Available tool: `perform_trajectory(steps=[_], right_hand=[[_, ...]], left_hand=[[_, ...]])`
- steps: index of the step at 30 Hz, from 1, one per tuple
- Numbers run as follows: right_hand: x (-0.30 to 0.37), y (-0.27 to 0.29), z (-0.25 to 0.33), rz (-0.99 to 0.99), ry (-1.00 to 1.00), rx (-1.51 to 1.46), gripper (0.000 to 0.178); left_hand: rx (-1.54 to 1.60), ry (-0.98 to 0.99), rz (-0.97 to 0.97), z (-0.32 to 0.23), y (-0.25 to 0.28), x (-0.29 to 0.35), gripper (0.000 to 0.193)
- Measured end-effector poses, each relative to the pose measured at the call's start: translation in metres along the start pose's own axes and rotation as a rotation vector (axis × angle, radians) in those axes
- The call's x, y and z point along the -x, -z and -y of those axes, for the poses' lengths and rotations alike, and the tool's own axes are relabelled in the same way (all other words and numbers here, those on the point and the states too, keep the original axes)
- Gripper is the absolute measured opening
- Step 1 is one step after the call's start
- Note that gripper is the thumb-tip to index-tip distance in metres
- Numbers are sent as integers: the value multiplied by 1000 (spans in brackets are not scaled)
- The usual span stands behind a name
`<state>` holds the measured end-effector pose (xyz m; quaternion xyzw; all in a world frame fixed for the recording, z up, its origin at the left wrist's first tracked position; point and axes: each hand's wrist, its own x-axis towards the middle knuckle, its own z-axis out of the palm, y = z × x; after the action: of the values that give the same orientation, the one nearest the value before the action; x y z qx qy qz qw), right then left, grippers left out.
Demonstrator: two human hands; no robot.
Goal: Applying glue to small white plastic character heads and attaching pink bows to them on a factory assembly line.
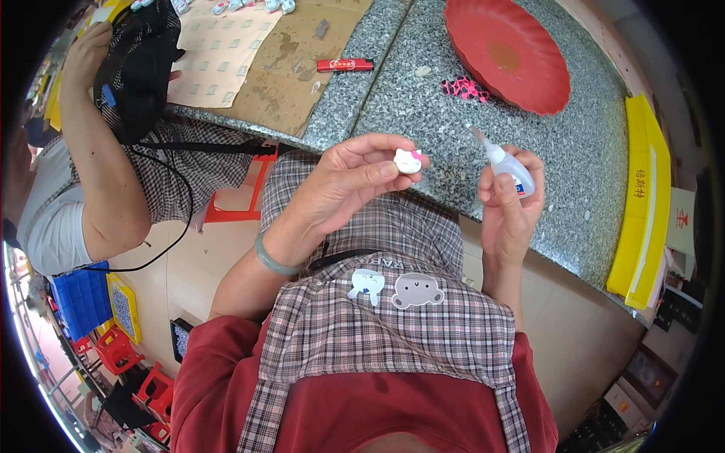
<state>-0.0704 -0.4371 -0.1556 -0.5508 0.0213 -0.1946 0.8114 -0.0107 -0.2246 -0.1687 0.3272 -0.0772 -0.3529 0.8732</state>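
Between the thumb and fingers of my left hand (361,170) is a small white cat-head figure (408,161) with a pink patch on one side. My right hand (512,198) grips a small translucent glue bottle (510,170), its thin nozzle tilted up and to the left. The two hands are apart, held over the near edge of the grey speckled table (423,106), and the nozzle does not touch the figure. Beyond them lies a little heap of pink-and-black spotted pieces (465,89).
A red scalloped dish (513,53) stands behind the spotted pieces. To its left are a red lighter (345,65) and brown cardboard (291,64) with a patterned sheet (219,57). A yellow holder (639,204) lines the right edge. Another person (91,166) sits at the left.
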Motion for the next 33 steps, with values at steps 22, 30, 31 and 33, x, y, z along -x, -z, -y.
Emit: perform_trajectory(steps=[22,30,31,33], right_hand=[[-89,-6,-44,142,346,1280,14],[-98,-18,-56,133,321,1435,13],[-98,-19,-56,135,322,1435,13],[-99,-19,-55,190,312,1424,12]], left_hand=[[34,91,-71,5,7,5,28],[49,83,-61,6,10,7,27],[52,83,-59,7,10,7,27],[55,81,-58,7,10,8,27]])
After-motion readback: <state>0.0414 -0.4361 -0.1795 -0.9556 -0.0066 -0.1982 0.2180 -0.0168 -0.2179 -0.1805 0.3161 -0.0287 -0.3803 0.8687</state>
